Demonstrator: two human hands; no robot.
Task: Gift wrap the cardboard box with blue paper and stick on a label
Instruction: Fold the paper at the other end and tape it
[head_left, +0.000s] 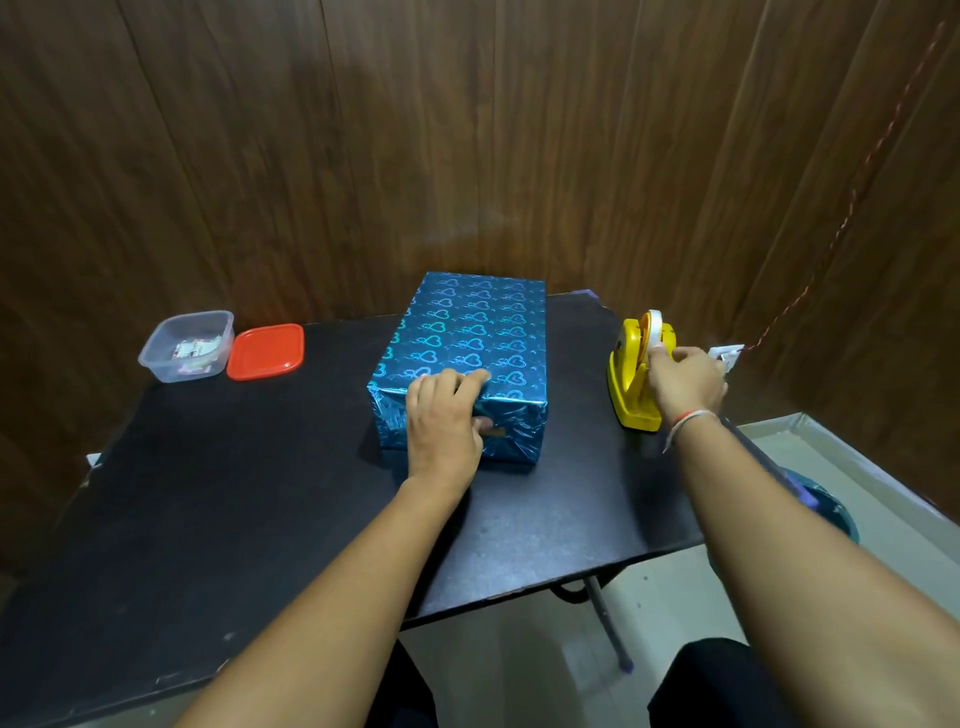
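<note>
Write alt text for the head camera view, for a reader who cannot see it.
A person's left hand presses on the near end of a rectangular box wrapped in shiny blue heart-patterned paper on a black table, while the right hand pulls tape at a yellow plastic tape dispenser. At far left sit a clear plastic container and its red lid.

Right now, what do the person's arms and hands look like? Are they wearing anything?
Both hands are bare, with no gloves or rings that I can make out, and both forearms are uncovered, so no sleeves show. The left hand and its wrist wear nothing. The right hand has a thin thread band of red and white strands tied round the wrist, with a loose end trailing off it.
</note>
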